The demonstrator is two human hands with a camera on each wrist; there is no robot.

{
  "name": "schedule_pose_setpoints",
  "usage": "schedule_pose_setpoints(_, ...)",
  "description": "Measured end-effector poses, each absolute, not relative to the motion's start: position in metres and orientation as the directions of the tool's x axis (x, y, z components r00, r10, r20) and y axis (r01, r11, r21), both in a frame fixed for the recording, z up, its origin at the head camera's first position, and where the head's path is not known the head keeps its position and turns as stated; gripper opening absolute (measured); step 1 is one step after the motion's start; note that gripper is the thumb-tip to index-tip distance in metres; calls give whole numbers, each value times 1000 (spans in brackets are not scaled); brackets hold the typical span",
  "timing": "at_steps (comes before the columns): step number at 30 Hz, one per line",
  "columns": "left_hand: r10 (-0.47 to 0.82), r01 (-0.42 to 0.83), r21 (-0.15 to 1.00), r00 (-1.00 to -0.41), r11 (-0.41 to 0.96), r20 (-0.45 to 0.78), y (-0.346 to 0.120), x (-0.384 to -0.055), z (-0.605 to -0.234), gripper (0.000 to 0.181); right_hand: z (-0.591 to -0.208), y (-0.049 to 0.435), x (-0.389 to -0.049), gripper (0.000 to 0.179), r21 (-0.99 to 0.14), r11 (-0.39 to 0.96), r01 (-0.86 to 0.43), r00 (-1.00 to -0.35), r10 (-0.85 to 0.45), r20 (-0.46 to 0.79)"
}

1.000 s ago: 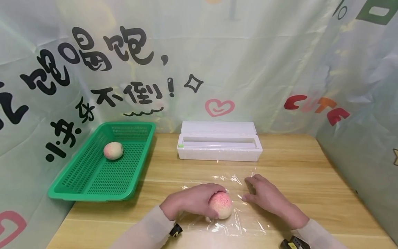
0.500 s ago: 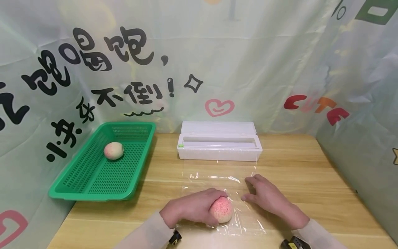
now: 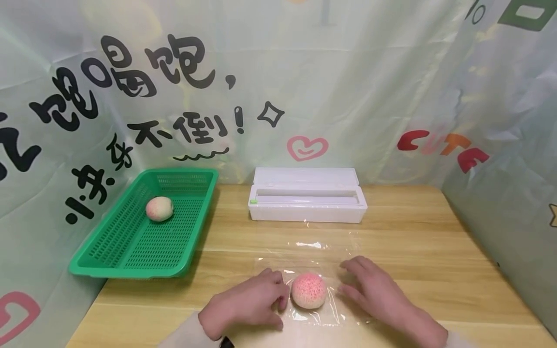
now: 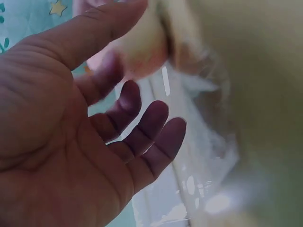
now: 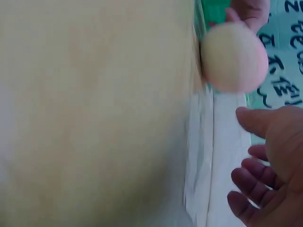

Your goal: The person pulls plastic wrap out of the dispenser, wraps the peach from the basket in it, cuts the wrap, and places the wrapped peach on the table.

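The left hand [image 3: 250, 302] and the right hand [image 3: 380, 299] are flanking a speckled pink peach [image 3: 309, 290], one on each side, and neither is gripping anything. The left hand's fingers are bending loosely with the thumb standing apart, and the right hand's are curving just as slackly, its thumb pointing towards the fruit. Whether the fingertips are touching the clear film [image 3: 315, 263] is not possible to tell.

The peach is sitting on the film between the hands, to the right of the left hand and to the left of the right hand. The left hand is lying nearer, its fingertips just beside the fruit, while a wider gap is separating the right thumb from it. Being almost round, the peach is showing no clear long axis, so direction is mattering less here than its place on the film: it is resting towards the person's end, with more film stretching beyond it towards the open white box [image 3: 307, 213]. The box is standing lengthwise across the worktop [image 3: 413, 222], straight ahead of the peach. Well apart to the left, a second peach [image 3: 159, 209] is lying in a green basket [image 3: 130, 276].
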State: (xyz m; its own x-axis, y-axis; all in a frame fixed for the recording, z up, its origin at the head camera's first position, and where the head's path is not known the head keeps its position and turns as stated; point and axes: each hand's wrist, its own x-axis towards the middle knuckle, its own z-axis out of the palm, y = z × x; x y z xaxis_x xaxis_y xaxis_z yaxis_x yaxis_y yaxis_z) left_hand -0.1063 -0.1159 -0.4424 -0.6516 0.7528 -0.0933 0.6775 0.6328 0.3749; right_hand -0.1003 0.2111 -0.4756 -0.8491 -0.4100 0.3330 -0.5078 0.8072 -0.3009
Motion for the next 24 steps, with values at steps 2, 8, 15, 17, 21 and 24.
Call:
schedule_pose_setpoints(2,779,719,340,-622,606,-73,-117,-103,-448,31,-476,210,-92,31,-342,746,-571,-818,-481,317)
schedule_pose_setpoints(8,791,765,253,-612,592,0,-114,-99,-462,16,-477,210,-80,19,-421,570,-705,-683,-706,187)
schedule_pose_setpoints(15,768,737,281,-640,614,0,-113,-97,-462,20,-483,207,-83,20,-398,504,-766,-619,-746,246)
schedule_pose_setpoints(17,758,721,308,-652,620,1,-115,-99,-458,19,-482,206,-83,20,-451,511,-732,-647,-728,225)
schedule_pose_setpoints(21,755,720,318,-655,617,20,-115,-102,-452,16,-478,207,-84,20,-537,528,-658,-702,-688,184)
schedule_pose_setpoints(24,759,732,291,-650,616,28,-112,-102,-451,12,-477,206,-85,19,-539,533,-652,-711,-678,188)
